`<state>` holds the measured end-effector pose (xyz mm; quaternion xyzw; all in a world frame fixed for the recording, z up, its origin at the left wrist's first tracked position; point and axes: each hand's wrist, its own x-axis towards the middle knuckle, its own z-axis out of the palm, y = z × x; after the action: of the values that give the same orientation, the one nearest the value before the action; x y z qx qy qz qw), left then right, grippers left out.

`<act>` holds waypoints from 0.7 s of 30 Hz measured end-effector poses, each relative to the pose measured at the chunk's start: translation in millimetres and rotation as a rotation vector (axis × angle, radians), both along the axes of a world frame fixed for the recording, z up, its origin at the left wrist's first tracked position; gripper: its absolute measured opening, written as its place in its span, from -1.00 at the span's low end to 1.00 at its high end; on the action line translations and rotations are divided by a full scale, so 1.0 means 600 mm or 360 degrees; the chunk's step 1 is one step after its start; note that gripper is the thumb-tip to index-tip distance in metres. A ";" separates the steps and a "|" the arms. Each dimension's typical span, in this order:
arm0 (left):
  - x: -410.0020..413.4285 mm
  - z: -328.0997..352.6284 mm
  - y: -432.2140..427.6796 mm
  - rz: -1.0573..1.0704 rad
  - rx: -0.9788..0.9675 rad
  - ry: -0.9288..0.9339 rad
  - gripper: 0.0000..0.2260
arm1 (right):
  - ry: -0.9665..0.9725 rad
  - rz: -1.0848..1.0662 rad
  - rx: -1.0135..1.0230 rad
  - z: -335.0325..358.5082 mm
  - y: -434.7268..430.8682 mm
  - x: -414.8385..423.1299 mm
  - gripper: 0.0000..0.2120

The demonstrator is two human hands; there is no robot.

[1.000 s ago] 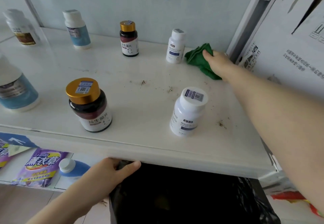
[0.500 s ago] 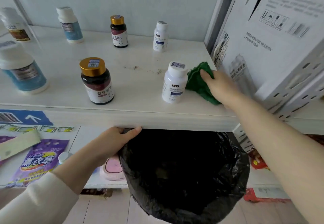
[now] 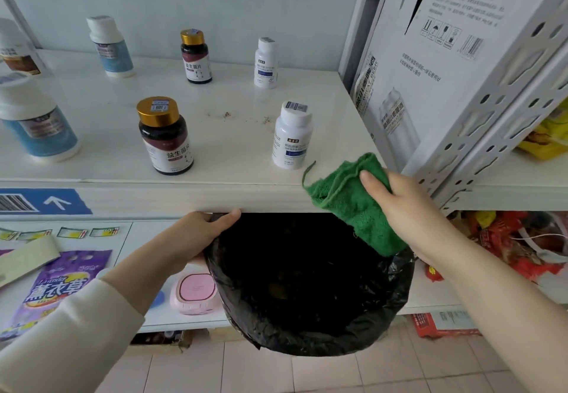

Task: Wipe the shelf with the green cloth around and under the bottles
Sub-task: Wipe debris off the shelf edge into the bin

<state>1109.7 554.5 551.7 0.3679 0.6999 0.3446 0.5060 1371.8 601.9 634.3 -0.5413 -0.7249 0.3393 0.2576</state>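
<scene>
The right hand's (image 3: pixel 408 208) grip is holding the green cloth (image 3: pixel 350 205) at the shelf's (image 3: pixel 239 159) front edge, above the black bag (image 3: pixel 307 285) whose rim the left hand (image 3: pixel 196 233) is gripping. The person is probably best keeping the bag tight under the edge and dragging the crumbs (image 3: pixel 227 114) forward.

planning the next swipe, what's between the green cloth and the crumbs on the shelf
In the head view, the front white bottle stands between the green cloth, held in the right hand, and the crumbs.
</scene>
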 end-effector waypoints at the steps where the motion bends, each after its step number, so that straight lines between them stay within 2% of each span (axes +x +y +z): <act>1: -0.001 0.000 0.000 -0.0001 -0.0001 0.0000 -0.65 | 0.0183 -0.0073 -0.0099 -0.001 -0.005 0.003 -0.67; 4: -0.001 0.001 0.000 -0.0010 0.0002 -0.0001 -0.64 | 0.0629 -0.0282 -0.0363 0.017 -0.003 0.006 -0.65; 8: 0.001 0.004 -0.001 -0.0007 0.0009 -0.0001 -0.64 | 0.0866 -0.0432 -0.0271 0.069 0.020 0.009 -0.76; 12: 0.002 0.004 -0.001 -0.0007 0.0012 -0.0016 -0.67 | 0.0767 -0.0281 -0.0259 0.102 0.046 0.005 -0.80; 15: -0.001 0.001 -0.001 -0.0005 0.0013 -0.0011 -0.64 | 0.0722 -0.0293 -0.0198 0.114 0.056 0.006 -0.80; 19: -0.002 0.002 -0.002 -0.0019 0.0004 0.0000 -0.62 | 0.0727 -0.0318 -0.0067 0.150 0.078 0.002 -0.68; 21: -0.001 0.003 -0.003 -0.0017 0.0002 -0.0009 -0.62 | 0.0664 -0.0333 0.0041 0.162 0.096 -0.013 -0.71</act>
<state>1108.9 552.9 553.4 0.3708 0.6963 0.3433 0.5097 1364.1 659.2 731.3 -0.5283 -0.6002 0.4060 0.4425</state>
